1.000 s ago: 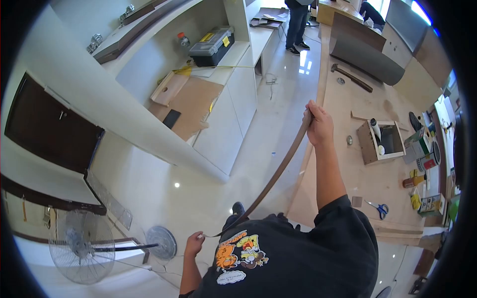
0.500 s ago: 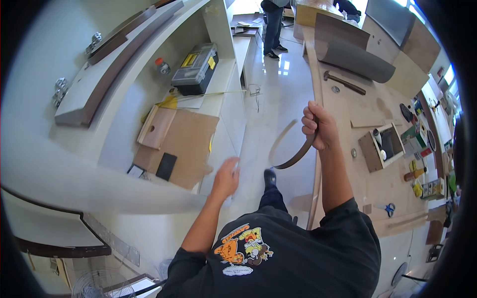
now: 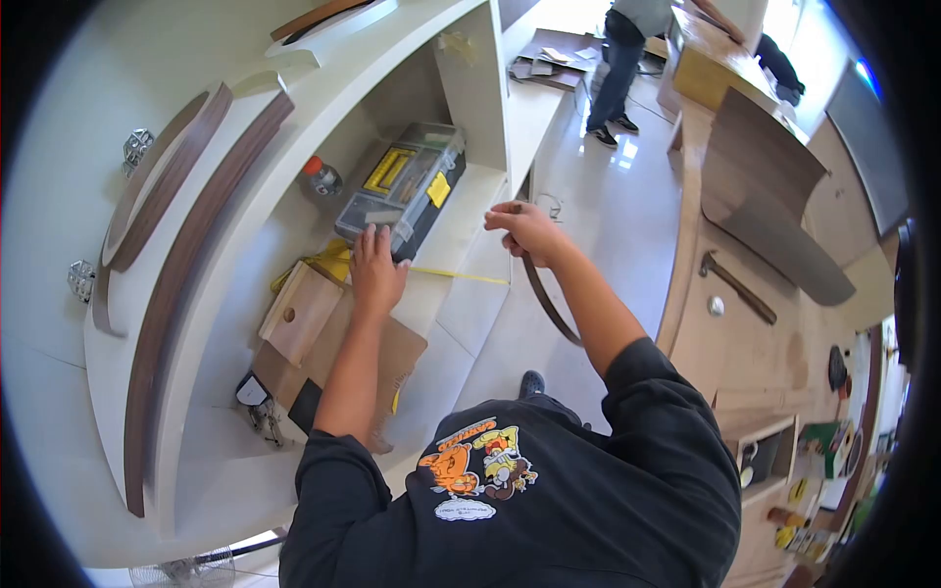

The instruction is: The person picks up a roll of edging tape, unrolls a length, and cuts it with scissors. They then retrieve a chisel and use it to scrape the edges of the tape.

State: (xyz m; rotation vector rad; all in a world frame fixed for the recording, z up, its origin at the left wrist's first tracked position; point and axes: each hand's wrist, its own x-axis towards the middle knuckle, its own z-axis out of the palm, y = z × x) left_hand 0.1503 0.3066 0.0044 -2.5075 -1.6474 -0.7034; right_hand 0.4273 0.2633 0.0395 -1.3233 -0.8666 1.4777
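Note:
My right hand (image 3: 530, 235) is closed around the upper part of a dark brown bendable edging strip (image 3: 545, 306), which curves down and away behind my right forearm. My left hand (image 3: 378, 276) reaches over the shelf with its fingers stretched out, fingertips right at the near corner of a toolbox (image 3: 410, 186). The toolbox has a clear lid and yellow latches. Below the left hand lie a small wooden piece with a round hole (image 3: 302, 316) and a sheet of cardboard (image 3: 400, 355). A yellow tape measure's blade (image 3: 461, 275) runs across the shelf edge.
On the left, curved white panels with brown edges (image 3: 186, 265) rest on the cabinet. An orange-capped bottle (image 3: 321, 176) stands behind the toolbox. To the right, a workbench holds a hammer (image 3: 737, 287) and a curled brown sheet (image 3: 774, 211). Another person (image 3: 618, 69) stands ahead.
My view has turned toward the shelf. My left hand has moved forward to the toolbox corner. The right hand has swung left, away from the workbench, still gripping the edging strip.

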